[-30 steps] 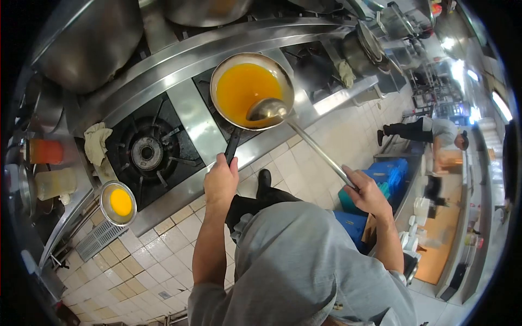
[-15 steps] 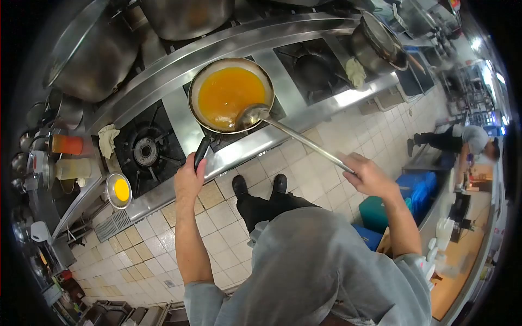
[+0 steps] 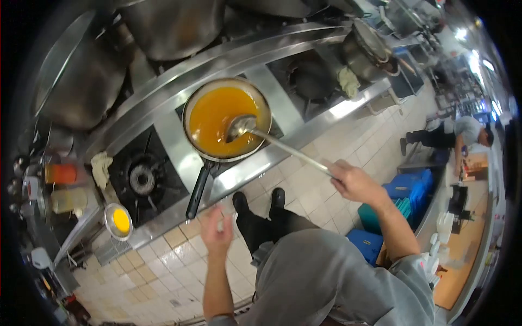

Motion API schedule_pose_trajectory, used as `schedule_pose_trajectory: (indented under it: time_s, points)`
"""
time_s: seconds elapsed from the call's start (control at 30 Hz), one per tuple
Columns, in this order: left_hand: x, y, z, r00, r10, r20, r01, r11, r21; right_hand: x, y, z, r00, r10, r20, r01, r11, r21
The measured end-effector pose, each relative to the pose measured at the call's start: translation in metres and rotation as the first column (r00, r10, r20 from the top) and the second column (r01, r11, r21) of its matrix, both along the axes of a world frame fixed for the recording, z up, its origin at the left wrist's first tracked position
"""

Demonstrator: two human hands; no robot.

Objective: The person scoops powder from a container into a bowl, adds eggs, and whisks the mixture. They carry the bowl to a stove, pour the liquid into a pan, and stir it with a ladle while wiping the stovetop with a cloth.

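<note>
Currently the right hand [image 3: 352,182] grips the ladle [image 3: 242,126] handle, with the bowl resting in the orange liquid of the pan [image 3: 225,119] on the stove [image 3: 179,152] front edge. Left hand [image 3: 217,233] hangs loosely open, blurred, just below the pan handle, apart from it.

Shiny metal pan [image 3: 227,120], polished steel ladle [image 3: 242,126], glossy tiled floor [image 3: 163,261]
</note>
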State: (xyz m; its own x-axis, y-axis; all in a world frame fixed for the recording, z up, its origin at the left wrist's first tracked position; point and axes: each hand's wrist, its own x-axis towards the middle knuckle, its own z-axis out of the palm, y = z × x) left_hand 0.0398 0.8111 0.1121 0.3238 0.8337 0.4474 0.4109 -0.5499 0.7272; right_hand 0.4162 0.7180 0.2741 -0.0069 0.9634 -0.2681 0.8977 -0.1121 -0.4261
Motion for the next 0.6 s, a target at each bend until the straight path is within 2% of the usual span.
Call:
schedule_pose_trajectory:
  time_s: [0.03,0.07,0.13,0.2,0.27,0.3,0.37,0.4,0.47,0.5,0.53,0.6]
  points:
    - [0.012,-0.017,-0.018,0.997,-0.017,0.07,0.033,0.972,-0.232,-0.005,0.004,-0.004,1.0,-0.014,-0.006,0.014,0.999,0.035]
    - [0.026,-0.029,-0.038,0.991,-0.021,0.131,0.078,0.887,-0.454,-0.009,0.008,-0.006,1.0,-0.029,0.009,0.028,0.999,0.045]
    - [0.057,-0.041,-0.071,0.987,0.042,0.158,0.095,0.64,-0.763,-0.017,0.015,-0.011,0.999,-0.047,-0.009,0.047,0.998,0.043]
    - [0.082,-0.055,-0.153,0.983,0.061,0.173,0.094,0.642,-0.761,-0.023,0.022,-0.017,0.998,-0.064,-0.016,0.064,0.997,0.043]
    - [0.11,-0.044,-0.173,0.941,0.197,0.274,0.214,0.28,-0.936,-0.034,0.032,-0.023,0.998,-0.055,-0.036,0.057,0.998,0.036]
    - [0.126,-0.04,-0.194,0.937,0.218,0.271,0.206,0.28,-0.938,-0.039,0.035,-0.022,0.996,-0.083,-0.036,0.084,0.996,0.032]
    - [0.163,-0.03,-0.235,0.937,0.263,0.23,0.195,0.153,-0.969,-0.044,0.039,-0.025,0.994,-0.11,-0.018,0.11,0.994,0.028]
    - [0.175,-0.024,-0.239,0.934,0.26,0.245,0.212,0.149,-0.966,-0.045,0.039,-0.027,0.994,-0.106,-0.032,0.108,0.993,0.039]
    - [0.198,-0.012,-0.245,0.881,0.327,0.342,0.284,0.214,-0.935,-0.045,0.041,-0.03,0.991,-0.129,-0.023,0.13,0.99,0.049]
    - [0.212,-0.007,-0.248,0.941,0.335,0.056,0.036,0.065,-0.997,-0.046,0.042,-0.031,0.992,-0.122,-0.03,0.123,0.992,0.038]
    - [0.215,-0.02,-0.29,0.896,0.421,0.14,0.139,0.034,-0.99,-0.046,0.04,-0.032,0.992,-0.125,-0.033,0.126,0.992,0.031]
    - [0.23,-0.011,-0.268,0.841,0.538,0.051,0.113,-0.083,-0.99,-0.042,0.037,-0.031,0.984,-0.176,0.018,0.176,0.984,0.008]
